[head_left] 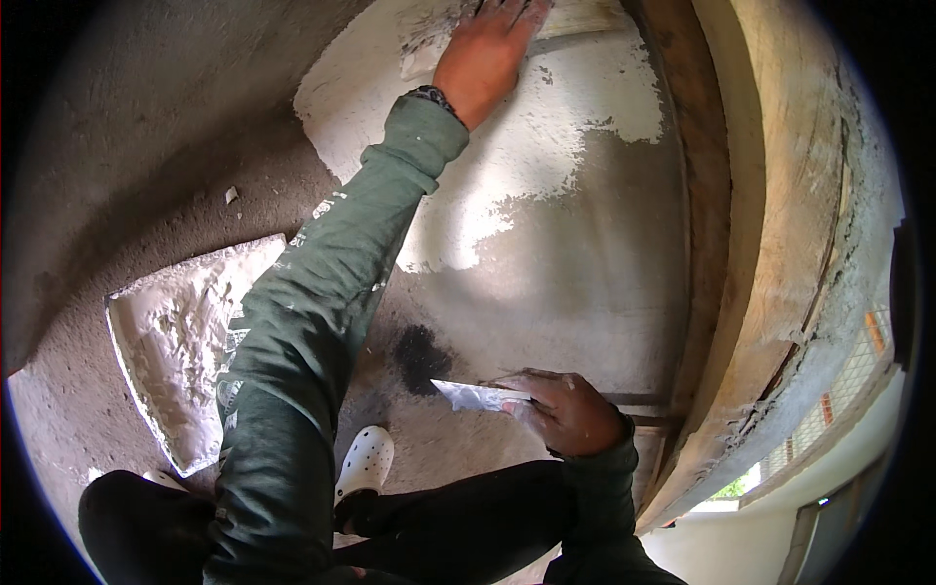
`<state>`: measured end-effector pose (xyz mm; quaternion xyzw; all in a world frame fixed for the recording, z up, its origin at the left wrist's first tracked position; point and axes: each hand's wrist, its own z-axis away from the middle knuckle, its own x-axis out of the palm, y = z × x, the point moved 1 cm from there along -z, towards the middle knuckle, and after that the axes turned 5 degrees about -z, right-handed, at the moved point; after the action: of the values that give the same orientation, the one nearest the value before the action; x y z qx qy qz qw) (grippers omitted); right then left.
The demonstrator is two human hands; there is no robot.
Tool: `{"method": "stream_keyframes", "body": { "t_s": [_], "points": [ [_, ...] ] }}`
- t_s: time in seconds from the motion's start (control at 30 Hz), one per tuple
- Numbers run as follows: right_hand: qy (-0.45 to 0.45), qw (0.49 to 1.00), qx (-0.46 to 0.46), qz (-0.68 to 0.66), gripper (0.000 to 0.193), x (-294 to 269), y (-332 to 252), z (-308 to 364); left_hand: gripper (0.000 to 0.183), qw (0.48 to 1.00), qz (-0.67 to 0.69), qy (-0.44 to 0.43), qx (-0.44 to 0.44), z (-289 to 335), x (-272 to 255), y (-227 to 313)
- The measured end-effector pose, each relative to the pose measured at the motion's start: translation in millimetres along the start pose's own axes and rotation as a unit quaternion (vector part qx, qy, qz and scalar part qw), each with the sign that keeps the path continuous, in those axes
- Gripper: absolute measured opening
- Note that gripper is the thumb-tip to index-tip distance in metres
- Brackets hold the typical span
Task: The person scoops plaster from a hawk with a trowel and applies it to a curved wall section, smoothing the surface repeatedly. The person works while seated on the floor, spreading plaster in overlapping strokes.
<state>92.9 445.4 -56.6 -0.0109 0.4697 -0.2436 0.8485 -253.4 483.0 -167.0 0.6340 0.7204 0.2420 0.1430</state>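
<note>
My left arm reaches up to the wall, where my left hand (485, 63) is closed on a wide, flat trowel (575, 21) smeared with white putty. The trowel lies against the wet white putty coat (370, 83), and its upper part runs close to the picture's top edge. Lower right, my right hand (570, 409) grips a small putty knife (478, 396) with its blade pointing left and white putty on it. The knife is held clear of the wall. Beside my left forearm sits a tray (141, 395) of lumpy white putty (185, 336), partly hidden by my sleeve.
A wooden frame (704, 195) borders the wall on the right, with a meshed window opening (829, 409) beyond it. Below the coat are bare grey wall (585, 292) and a black patch (422, 359). My white clog (366, 463) is on the floor; a pale chip (231, 195) lies left.
</note>
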Motion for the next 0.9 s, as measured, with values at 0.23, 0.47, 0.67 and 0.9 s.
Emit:
{"method": "stream_keyframes", "body": {
  "t_s": [0.23,0.47,0.67,0.9],
  "points": [
    [-0.002,1.000,-0.012,-0.005,0.034,3,10,-2,0.065,0.998,0.063,0.010,-0.014,-2,22,18],
    [-0.022,1.000,0.001,0.008,0.032,0,6,-8,0.075,0.997,0.083,-0.004,-0.001,15,35,34],
    [-0.002,0.999,-0.036,0.004,0.031,8,6,-14,0.072,0.995,0.083,-0.048,0.007,27,28,46],
    [-0.029,0.998,-0.047,0.023,0.027,8,-16,-37,0.070,0.996,0.071,-0.040,0.020,21,18,40]
  ]
}}
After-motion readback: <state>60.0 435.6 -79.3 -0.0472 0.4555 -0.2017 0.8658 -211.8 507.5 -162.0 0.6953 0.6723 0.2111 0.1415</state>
